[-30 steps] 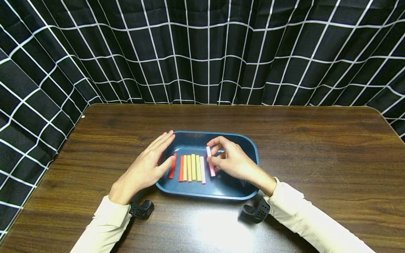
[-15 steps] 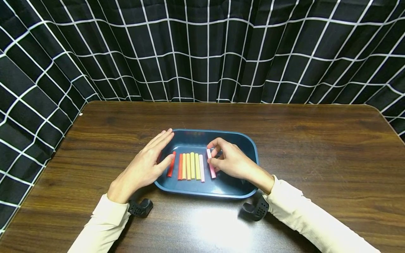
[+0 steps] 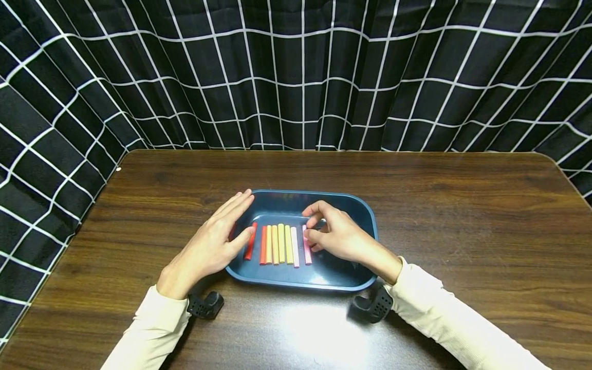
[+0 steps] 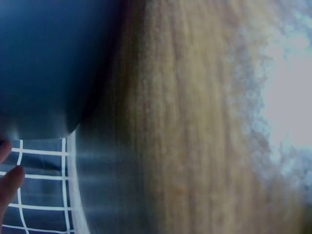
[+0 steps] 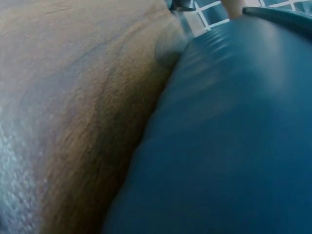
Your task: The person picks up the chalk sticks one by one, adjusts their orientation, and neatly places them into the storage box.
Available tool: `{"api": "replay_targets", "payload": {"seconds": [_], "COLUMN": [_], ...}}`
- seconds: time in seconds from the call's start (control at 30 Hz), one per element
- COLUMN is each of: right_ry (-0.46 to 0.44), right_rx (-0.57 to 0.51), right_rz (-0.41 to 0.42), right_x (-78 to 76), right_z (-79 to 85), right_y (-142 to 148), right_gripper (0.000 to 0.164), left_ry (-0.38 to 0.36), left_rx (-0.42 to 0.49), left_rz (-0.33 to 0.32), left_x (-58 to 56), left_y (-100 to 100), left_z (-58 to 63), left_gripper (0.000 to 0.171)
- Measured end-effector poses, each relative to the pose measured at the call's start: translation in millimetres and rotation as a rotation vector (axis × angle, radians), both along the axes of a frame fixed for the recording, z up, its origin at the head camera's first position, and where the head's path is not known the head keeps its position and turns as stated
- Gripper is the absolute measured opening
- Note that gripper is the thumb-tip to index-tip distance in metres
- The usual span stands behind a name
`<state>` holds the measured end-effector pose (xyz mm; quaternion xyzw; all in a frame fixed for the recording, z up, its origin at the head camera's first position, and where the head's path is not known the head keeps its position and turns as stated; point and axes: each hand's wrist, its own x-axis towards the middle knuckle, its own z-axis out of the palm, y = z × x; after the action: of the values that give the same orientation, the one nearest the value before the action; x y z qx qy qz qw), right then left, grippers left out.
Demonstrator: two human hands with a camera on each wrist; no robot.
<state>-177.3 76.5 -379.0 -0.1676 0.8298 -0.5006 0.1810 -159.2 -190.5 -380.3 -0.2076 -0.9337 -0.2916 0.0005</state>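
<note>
In the head view, a row of red, orange, yellow and pale pink chalk sticks (image 3: 281, 243) lies in a blue tray (image 3: 296, 285). My right hand (image 3: 336, 234) is over the tray's right half. Its index fingertip is off the pink chalk stick (image 3: 307, 255), whose upper end is under the thumb. The stick lies a small gap right of the row. My left hand (image 3: 214, 240) rests at the tray's left rim, fingers straight, thumb beside a lone red chalk stick (image 3: 251, 241). The wrist views show mostly the tray's outer wall (image 5: 214, 141) and few fingers.
The tray stands on a brown wooden table (image 3: 462, 216). A black curtain with white grid lines (image 3: 296, 77) hangs behind it. Two black wrist cameras (image 3: 205, 306) sit close in front of the tray. A small white bit (image 3: 118, 168) is at the table's far left corner.
The pink chalk stick has gone from the right hand's pinch down to the tray floor, nearer the viewer and straighter. The right index finger has parted from it. The left hand is nearly unchanged.
</note>
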Motion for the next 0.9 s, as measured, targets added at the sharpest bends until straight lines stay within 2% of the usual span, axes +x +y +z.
{"api": "replay_targets", "payload": {"seconds": [0.27, 0.5, 0.7, 0.9], "right_ry": [0.011, 0.032, 0.115, 0.21], "right_rx": [-0.062, -0.058, -0.037, -0.026], "right_rz": [-0.002, 0.001, -0.011, -0.059], "right_x": [3.2, 3.0, 3.6, -2.9], "right_z": [3.8, 7.8, 15.9, 35.4], "right_y": [0, -1, 4, 31], "right_gripper": [0.037, 0.04, 0.038, 0.032], "left_ry": [-0.005, -0.015, -0.033, 0.006], "left_rx": [0.008, 0.005, 0.051, 0.077], "left_rz": [-0.003, -0.001, -0.001, -0.007], "left_x": [0.8, 0.7, -1.2, -2.2], "left_y": [0, -3, -6, -7], "left_z": [-0.9, 2.0, 0.4, 1.2], "left_gripper": [0.064, 0.064, 0.065, 0.066]}}
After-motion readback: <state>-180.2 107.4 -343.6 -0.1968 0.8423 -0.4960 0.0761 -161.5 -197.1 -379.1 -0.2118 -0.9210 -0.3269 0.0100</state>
